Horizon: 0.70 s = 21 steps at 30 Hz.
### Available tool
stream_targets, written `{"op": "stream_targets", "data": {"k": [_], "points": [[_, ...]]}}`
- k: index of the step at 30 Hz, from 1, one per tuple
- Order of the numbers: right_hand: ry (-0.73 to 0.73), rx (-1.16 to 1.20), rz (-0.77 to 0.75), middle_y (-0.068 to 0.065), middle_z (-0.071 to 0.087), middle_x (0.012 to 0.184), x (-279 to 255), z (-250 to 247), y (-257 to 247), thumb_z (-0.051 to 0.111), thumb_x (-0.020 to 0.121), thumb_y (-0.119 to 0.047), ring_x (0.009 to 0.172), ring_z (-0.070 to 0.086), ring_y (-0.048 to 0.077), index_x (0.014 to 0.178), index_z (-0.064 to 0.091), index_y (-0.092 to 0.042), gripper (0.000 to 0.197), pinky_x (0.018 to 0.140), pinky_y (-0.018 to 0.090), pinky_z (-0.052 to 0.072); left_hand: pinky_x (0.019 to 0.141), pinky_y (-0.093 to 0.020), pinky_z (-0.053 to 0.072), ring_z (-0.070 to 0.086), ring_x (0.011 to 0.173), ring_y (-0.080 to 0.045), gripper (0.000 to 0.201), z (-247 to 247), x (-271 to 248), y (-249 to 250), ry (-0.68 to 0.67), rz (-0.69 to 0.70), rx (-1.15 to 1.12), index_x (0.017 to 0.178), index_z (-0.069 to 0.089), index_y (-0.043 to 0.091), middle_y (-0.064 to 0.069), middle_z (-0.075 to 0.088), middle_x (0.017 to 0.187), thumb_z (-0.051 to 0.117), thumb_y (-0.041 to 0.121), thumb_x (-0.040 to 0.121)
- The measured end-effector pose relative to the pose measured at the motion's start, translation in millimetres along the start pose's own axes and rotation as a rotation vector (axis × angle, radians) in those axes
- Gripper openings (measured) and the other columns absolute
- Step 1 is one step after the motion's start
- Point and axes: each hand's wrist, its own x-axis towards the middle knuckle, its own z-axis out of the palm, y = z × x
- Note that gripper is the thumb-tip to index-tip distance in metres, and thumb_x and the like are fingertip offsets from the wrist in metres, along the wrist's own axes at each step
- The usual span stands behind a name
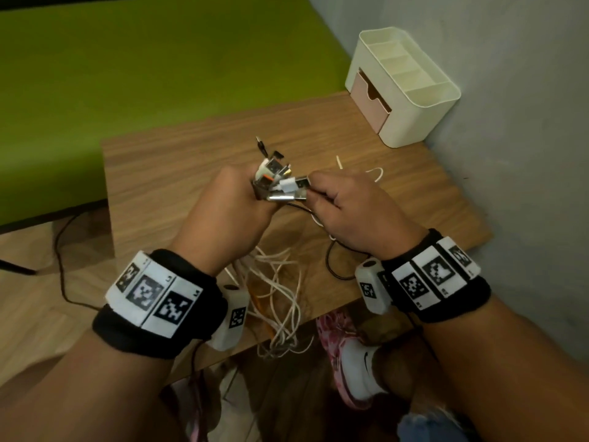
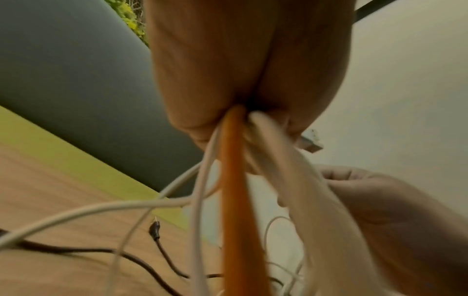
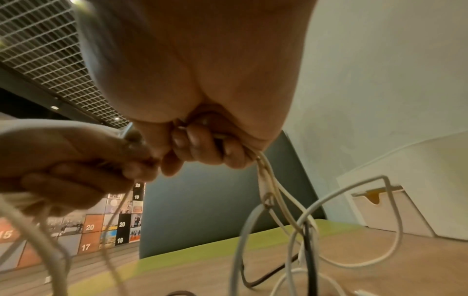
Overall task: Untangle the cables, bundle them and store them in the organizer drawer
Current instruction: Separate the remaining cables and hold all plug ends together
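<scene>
My left hand (image 1: 236, 199) is a fist round a bunch of cable ends (image 1: 271, 175), the plugs sticking up above the wooden table (image 1: 178, 161). White cables and one orange cable (image 2: 236, 200) hang from that fist (image 2: 240, 76) in a tangle (image 1: 277, 298) over the table's near edge. My right hand (image 1: 322, 193) touches the bunch from the right, its fingers (image 3: 202, 144) curled round a white cable (image 3: 276, 198) at its USB plug (image 1: 301, 186). The cream organizer (image 1: 424, 100) stands at the table's far right corner, its pink drawer (image 1: 369, 100) slightly pulled out.
A black cable (image 2: 76, 250) lies on the table under the hands, and another white cable loop (image 1: 376, 172) lies beyond my right hand. A grey wall (image 1: 526, 154) borders the table on the right. Green flooring (image 1: 159, 74) lies beyond the far edge. A foot in a shoe (image 1: 350, 362) is below the table.
</scene>
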Motion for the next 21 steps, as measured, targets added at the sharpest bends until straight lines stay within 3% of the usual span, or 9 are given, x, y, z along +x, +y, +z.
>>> {"op": "stream_targets", "data": {"k": [2,4,6,8,10,13,16,19,21], "points": [[0.022,0.01,-0.072,-0.015,0.05,0.067,-0.1,3.0,2.2,0.055,0.097,-0.028,0.059,0.048,0.002,0.077,0.059,-0.019,0.022,0.057,0.018,0.035,0.05,-0.024,0.043,0.052,0.047,0.001,0.026,-1.7,0.0,2.1,0.002,-0.021,-0.029,0.066,0.06,0.021,0.014,0.06,0.052,0.065,0.007,0.088],[-0.031,-0.064,-0.043,-0.015,0.049,0.073,-1.2,4.9,9.7,0.045,0.097,-0.046,0.067,0.049,0.005,0.078,0.059,-0.022,0.034,0.075,0.032,0.042,0.045,-0.024,0.036,0.041,0.039,0.0,0.028,-8.5,0.6,4.7,0.055,-0.064,-0.155,0.063,0.057,0.017,0.013,0.053,0.046,0.067,0.01,0.089],[-0.119,-0.175,0.082,-0.02,0.048,0.081,-2.6,2.5,21.3,0.035,0.093,-0.06,0.084,0.052,0.005,0.087,0.06,-0.031,0.039,0.096,0.04,0.029,0.043,-0.024,0.029,0.035,0.041,-0.011,0.019,-18.4,4.0,2.9,0.179,-0.139,-0.387,0.072,0.061,0.006,0.002,0.049,0.054,0.07,0.015,0.086],[-0.112,-0.192,0.131,-0.023,0.05,0.09,-4.0,-0.1,32.1,0.038,0.095,-0.054,0.099,0.056,0.01,0.101,0.066,-0.027,0.039,0.102,0.039,0.023,0.041,-0.022,0.027,0.032,0.043,-0.015,0.01,-26.7,6.5,-2.1,0.225,-0.208,-0.502,0.08,0.062,0.006,-0.007,0.046,0.059,0.069,0.01,0.086],[-0.025,-0.117,0.108,-0.02,0.054,0.093,-2.8,-1.2,34.8,0.043,0.097,-0.043,0.096,0.059,0.012,0.104,0.068,-0.022,0.034,0.097,0.051,0.038,0.043,-0.024,0.031,0.038,0.041,-0.015,0.01,-29.6,8.1,-9.4,0.174,-0.241,-0.371,0.082,0.064,0.005,-0.001,0.053,0.055,0.069,0.012,0.087],[0.031,-0.014,0.121,-0.017,0.056,0.093,3.1,-0.7,25.3,0.048,0.098,-0.033,0.092,0.057,0.008,0.103,0.069,-0.017,0.027,0.091,0.051,0.045,0.044,-0.021,0.037,0.046,0.04,0.001,0.019,-25.0,7.8,-15.1,0.087,-0.238,-0.013,0.072,0.064,0.019,0.012,0.058,0.049,0.069,0.019,0.09],[-0.005,-0.062,0.102,-0.019,0.05,0.093,5.0,-1.4,19.9,0.047,0.098,-0.034,0.1,0.055,0.013,0.105,0.071,-0.018,0.03,0.093,0.049,0.039,0.041,-0.012,0.028,0.046,0.042,0.01,0.029,-19.7,3.0,-9.5,0.074,-0.139,0.043,0.066,0.056,0.028,0.023,0.053,0.043,0.069,0.02,0.091],[-0.108,-0.198,0.151,-0.022,0.041,0.084,3.3,4.6,17.7,0.05,0.1,-0.027,0.096,0.044,0.006,0.108,0.07,-0.024,0.022,0.083,0.032,0.019,0.053,-0.01,0.038,0.056,0.062,0.011,0.007,-11.2,-1.2,-1.4,0.055,0.014,-0.014,0.083,0.069,0.024,0.022,0.064,0.065,0.071,0.021,0.088],[-0.075,-0.228,0.138,-0.02,0.037,0.08,1.6,8.3,15.9,0.054,0.097,-0.019,0.09,0.039,0.005,0.095,0.065,-0.029,0.015,0.075,0.031,0.014,0.063,-0.016,0.047,0.062,0.071,0.007,0.006,-0.2,-3.7,1.8,-0.009,0.078,0.002,0.087,0.069,0.024,0.015,0.069,0.075,0.072,0.019,0.088]]}}
